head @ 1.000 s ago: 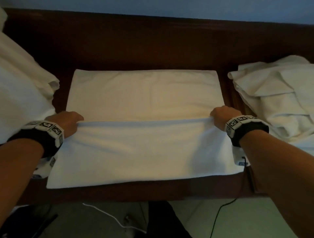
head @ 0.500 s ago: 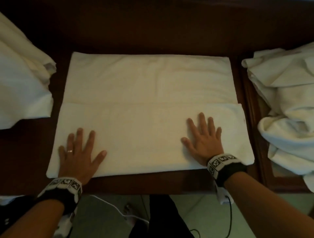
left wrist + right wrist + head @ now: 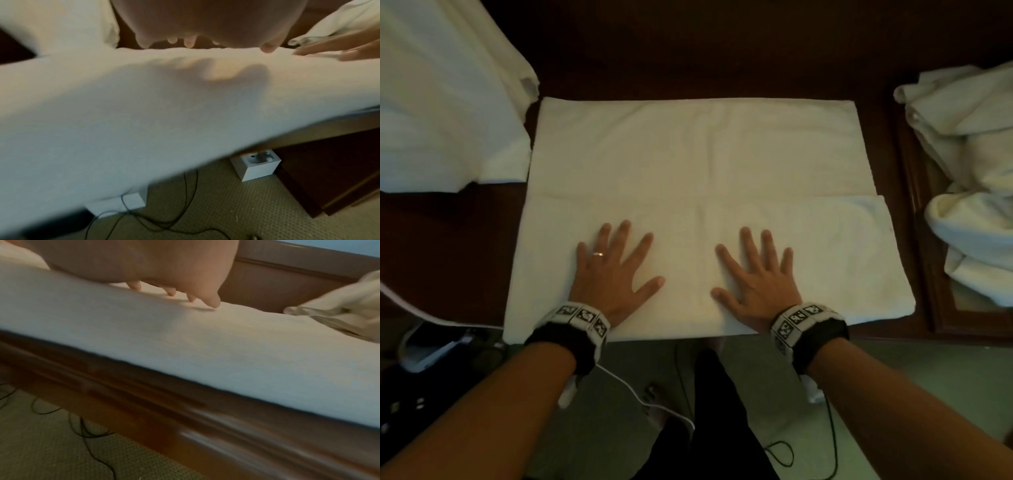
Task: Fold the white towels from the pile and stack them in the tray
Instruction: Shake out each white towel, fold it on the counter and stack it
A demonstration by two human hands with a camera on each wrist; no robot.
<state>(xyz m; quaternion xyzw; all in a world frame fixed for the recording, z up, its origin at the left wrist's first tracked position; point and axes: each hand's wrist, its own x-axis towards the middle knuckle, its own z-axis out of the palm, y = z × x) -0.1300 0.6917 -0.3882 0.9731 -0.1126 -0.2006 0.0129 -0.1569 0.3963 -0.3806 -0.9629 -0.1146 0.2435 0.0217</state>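
A white towel (image 3: pixel 698 150) lies spread on the dark wooden table (image 3: pixel 448 246), its near part folded over into a doubled band (image 3: pixel 842 260). My left hand (image 3: pixel 616 270) lies flat on that band with fingers spread, a ring on one finger. My right hand (image 3: pixel 756 277) lies flat beside it, close to the middle, fingers spread too. In the left wrist view the towel (image 3: pixel 164 113) fills the frame under the palm (image 3: pixel 205 24). The right wrist view shows fingertips (image 3: pixel 213 303) touching the towel (image 3: pixel 226 345). A loose pile of white towels (image 3: pixel 972 185) sits in a wooden tray (image 3: pixel 928 274) at the right.
More white cloth (image 3: pixel 441 102) lies heaped at the left of the table. Below the table's front edge are carpet, cables (image 3: pixel 654 407) and a white box (image 3: pixel 257 165). Dark devices (image 3: pixel 431 346) lie on the floor at the lower left.
A second ago both hands gripped the towel's near edge and laid it over. They then lay flat near the outer ends and have slid inward toward the middle.
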